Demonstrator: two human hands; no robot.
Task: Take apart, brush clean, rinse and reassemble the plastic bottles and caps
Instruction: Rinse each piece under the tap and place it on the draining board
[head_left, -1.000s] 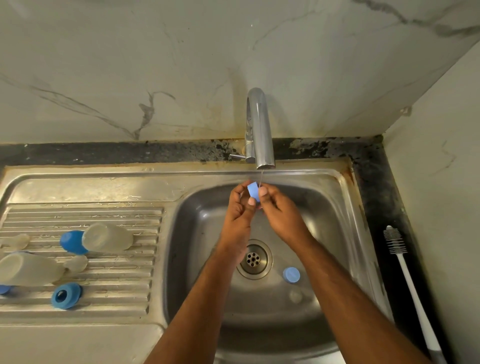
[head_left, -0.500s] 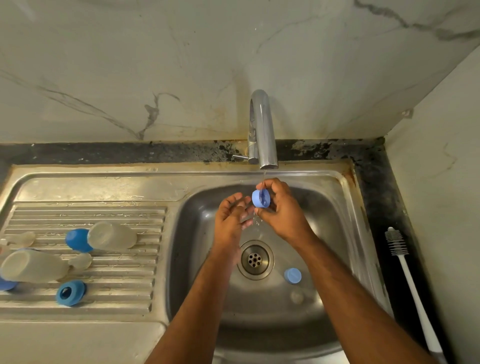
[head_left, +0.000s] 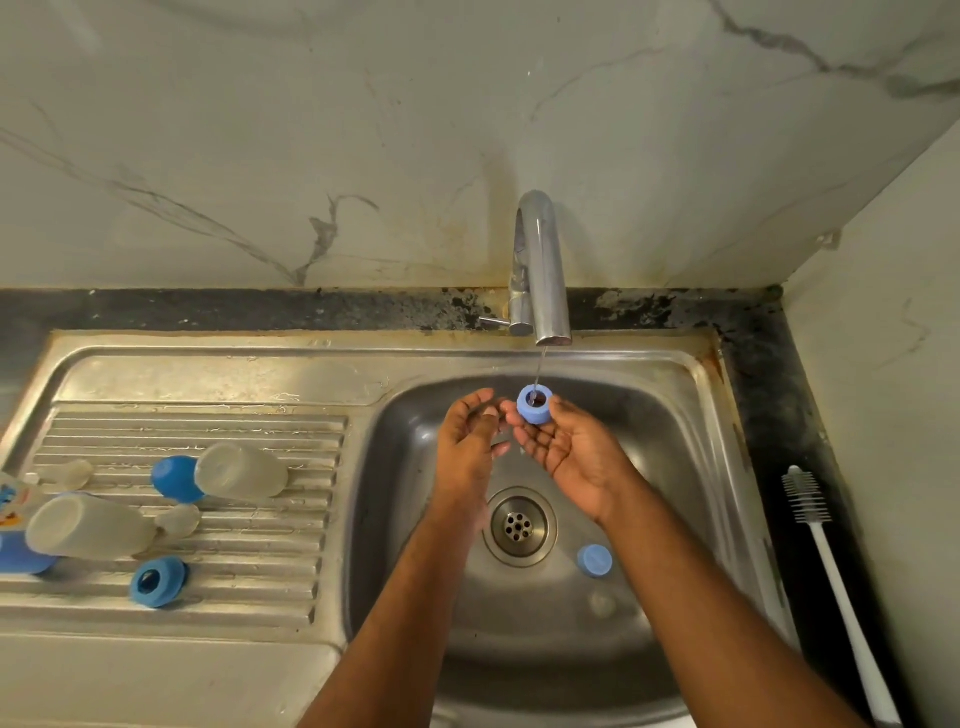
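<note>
Head view, looking down on a stainless steel sink (head_left: 691, 415) set against a marbled wall. A chrome tap (head_left: 540, 270) runs a thin stream of water (head_left: 541, 366) into the opening of a light blue screw ring (head_left: 534, 405), held over the basin directly below the spout. The right hand (head_left: 571, 457) is palm up and pinches the ring between thumb and fingertips; its remaining fingers are loosely spread. The left hand (head_left: 467, 441) is just beside the ring, fingers loosely curled with the palm turned inward, holding nothing; whether a fingertip touches the ring cannot be told.

On the basin floor, right of the drain (head_left: 519, 526), lies a light blue cap (head_left: 595, 560); nearer the front lies a small translucent part (head_left: 602, 603), too faint to identify.

On the ribbed draining board (head_left: 260, 426) at left lie two translucent bottles on their sides: one (head_left: 241, 470) with a blue cap (head_left: 176, 478) at its end, the other (head_left: 88, 525) nearer the left edge. A blue screw ring (head_left: 156, 581) sits in front of them. Two clear teats lie on the board, one (head_left: 67, 474) behind the left bottle, one (head_left: 179, 520) beside its mouth.

A white-handled bottle brush (head_left: 831, 571) lies on the dark counter (head_left: 769, 364) right of the sink.
</note>
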